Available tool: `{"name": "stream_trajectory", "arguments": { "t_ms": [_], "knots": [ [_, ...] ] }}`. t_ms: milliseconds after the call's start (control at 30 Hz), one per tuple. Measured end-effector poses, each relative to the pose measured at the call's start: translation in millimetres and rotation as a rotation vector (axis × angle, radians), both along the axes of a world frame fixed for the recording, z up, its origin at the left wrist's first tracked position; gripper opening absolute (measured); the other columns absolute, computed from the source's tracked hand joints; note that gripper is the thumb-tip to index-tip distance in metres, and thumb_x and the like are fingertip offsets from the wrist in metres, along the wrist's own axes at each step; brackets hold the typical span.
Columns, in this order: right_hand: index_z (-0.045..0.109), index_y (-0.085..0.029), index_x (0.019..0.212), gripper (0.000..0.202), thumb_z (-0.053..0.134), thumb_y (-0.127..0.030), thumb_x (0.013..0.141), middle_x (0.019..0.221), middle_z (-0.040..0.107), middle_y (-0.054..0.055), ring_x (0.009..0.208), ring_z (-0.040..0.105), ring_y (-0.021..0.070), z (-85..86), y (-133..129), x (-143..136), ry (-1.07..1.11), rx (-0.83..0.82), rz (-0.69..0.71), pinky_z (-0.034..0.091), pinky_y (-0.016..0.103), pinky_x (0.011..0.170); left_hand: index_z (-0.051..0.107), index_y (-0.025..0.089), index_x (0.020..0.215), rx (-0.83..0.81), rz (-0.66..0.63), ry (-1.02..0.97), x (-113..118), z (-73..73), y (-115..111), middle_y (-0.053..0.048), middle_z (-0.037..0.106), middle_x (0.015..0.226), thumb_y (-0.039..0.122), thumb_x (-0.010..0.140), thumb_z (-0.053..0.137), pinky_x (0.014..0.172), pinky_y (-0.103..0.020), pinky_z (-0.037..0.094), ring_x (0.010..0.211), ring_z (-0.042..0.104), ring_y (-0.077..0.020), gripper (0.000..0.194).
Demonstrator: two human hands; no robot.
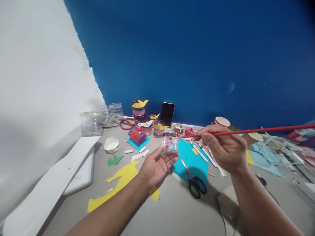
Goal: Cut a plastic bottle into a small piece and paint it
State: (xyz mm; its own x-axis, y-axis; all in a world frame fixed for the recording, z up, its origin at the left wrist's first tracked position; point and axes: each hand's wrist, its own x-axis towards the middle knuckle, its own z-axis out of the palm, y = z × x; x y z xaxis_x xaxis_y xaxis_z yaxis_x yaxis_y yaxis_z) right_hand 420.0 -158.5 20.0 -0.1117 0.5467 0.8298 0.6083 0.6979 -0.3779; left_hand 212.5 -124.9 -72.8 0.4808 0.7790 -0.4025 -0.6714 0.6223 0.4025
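My left hand (157, 165) holds a small clear plastic jar (169, 145) with pinkish marks, lying on its side between thumb and fingers. In my right hand (222, 146) is a long red stick (263, 129), pinched between thumb and fingers. The stick's left end reaches the top of the jar; whether it touches is too small to tell. Just behind the jar stand purple-wrapped jars with yellow paper birds (159, 127). Black-handled scissors (194, 183) lie on a blue sheet (203, 164) below and right of my left hand.
Clear jars (92, 123), a white bowl (112, 145) and a long white strip (56, 177) are at the left. A red-and-blue wrapped roll (137, 135), phone (167, 113) and yellow paper (123, 177) are nearby. Markers (199, 151), paper cups (222, 122) and white cables (275, 147) lie rightward.
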Motion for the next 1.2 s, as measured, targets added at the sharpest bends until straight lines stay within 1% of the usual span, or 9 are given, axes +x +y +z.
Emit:
{"name": "stream_trajectory", "arguments": {
  "t_ms": [133, 233, 400, 567, 667, 767, 967, 1133, 1200],
  "knots": [
    [0.072, -0.023, 0.093, 0.010, 0.065, -0.018, 0.098, 0.077, 0.076, 0.000, 0.063, 0.070, 0.0140, 1.7, -2.5, -0.9, -0.063, -0.024, -0.011, 0.056, 0.026, 0.057, 0.071, 0.005, 0.100, 0.000, 0.013, 0.013, 0.3, 1.0, -0.2, -0.020, 0.078, 0.095, 0.028, 0.107, 0.046, 0.081, -0.033, 0.064, 0.084, 0.078, -0.0233, 0.034],
    [0.072, -0.023, 0.095, 0.010, 0.065, -0.018, 0.099, 0.077, 0.076, 0.000, 0.062, 0.071, 0.0136, 2.8, -3.2, -0.8, -0.025, -0.008, -0.045, 0.057, 0.025, 0.058, 0.071, 0.005, 0.097, 0.001, 0.017, 0.017, 0.1, 1.2, -0.2, -0.021, 0.078, 0.094, 0.028, 0.107, 0.047, 0.080, -0.033, 0.064, 0.083, 0.078, -0.0239, 0.034],
    [0.072, -0.022, 0.091, 0.011, 0.064, -0.021, 0.099, 0.076, 0.076, 0.002, 0.064, 0.071, 0.0158, 2.5, -0.3, -1.7, -0.053, -0.020, 0.028, 0.057, 0.028, 0.056, 0.071, 0.006, 0.098, 0.011, 0.023, 0.024, 0.3, 0.2, -0.1, -0.019, 0.078, 0.094, 0.028, 0.107, 0.046, 0.081, -0.033, 0.064, 0.083, 0.078, -0.0225, 0.034],
    [0.072, -0.022, 0.092, 0.011, 0.065, -0.022, 0.100, 0.073, 0.075, 0.000, 0.061, 0.070, 0.0145, 0.5, 0.5, 2.2, -0.032, -0.029, -0.055, 0.057, 0.027, 0.057, 0.070, 0.006, 0.097, 0.013, 0.013, 0.045, 1.2, 0.0, 0.3, -0.021, 0.078, 0.093, 0.029, 0.107, 0.047, 0.080, -0.033, 0.064, 0.082, 0.078, -0.0230, 0.034],
    [0.072, -0.022, 0.094, 0.009, 0.065, -0.022, 0.099, 0.077, 0.076, 0.002, 0.066, 0.072, 0.0159, -1.7, 0.9, -5.4, 0.012, -0.018, 0.020, 0.057, 0.027, 0.058, 0.069, 0.007, 0.098, 0.034, 0.041, 0.070, 1.8, 0.2, -0.5, -0.020, 0.078, 0.093, 0.027, 0.106, 0.048, 0.081, -0.035, 0.064, 0.083, 0.078, -0.0248, 0.029],
    [0.072, -0.021, 0.091, 0.011, 0.064, -0.020, 0.099, 0.077, 0.075, 0.001, 0.067, 0.071, 0.0151, -1.7, 2.0, -8.7, -0.033, -0.027, 0.065, 0.057, 0.026, 0.059, 0.067, 0.009, 0.099, 0.057, 0.082, 0.088, 2.1, 0.1, -1.2, -0.019, 0.078, 0.092, 0.025, 0.105, 0.050, 0.082, -0.036, 0.063, 0.082, 0.078, -0.0246, 0.024],
    [0.072, -0.022, 0.093, 0.011, 0.064, -0.017, 0.099, 0.075, 0.075, -0.001, 0.062, 0.069, 0.0116, -0.8, 0.2, 2.7, -0.011, -0.030, -0.047, 0.055, 0.023, 0.058, 0.066, 0.011, 0.096, 0.065, 0.117, 0.105, 2.9, -0.6, -2.2, -0.018, 0.078, 0.089, 0.023, 0.105, 0.051, 0.079, -0.036, 0.063, 0.080, 0.077, -0.0238, 0.021],
    [0.071, -0.021, 0.091, 0.011, 0.064, -0.019, 0.100, 0.078, 0.074, 0.000, 0.066, 0.069, 0.0127, -5.2, 2.4, -6.3, -0.015, -0.074, 0.068, 0.055, 0.024, 0.060, 0.065, 0.011, 0.095, 0.068, 0.129, 0.113, 4.2, -1.3, -2.3, -0.018, 0.078, 0.087, 0.023, 0.104, 0.052, 0.081, -0.037, 0.063, 0.080, 0.077, -0.0241, 0.020],
    [0.071, -0.021, 0.090, 0.013, 0.063, -0.018, 0.100, 0.077, 0.074, 0.000, 0.067, 0.069, 0.0125, -5.9, 3.7, -7.0, -0.033, -0.085, 0.052, 0.056, 0.024, 0.062, 0.065, 0.011, 0.094, 0.065, 0.138, 0.116, 4.6, -1.1, -1.7, -0.018, 0.078, 0.086, 0.023, 0.104, 0.052, 0.079, -0.035, 0.062, 0.079, 0.077, -0.0237, 0.020]
  ]
}}
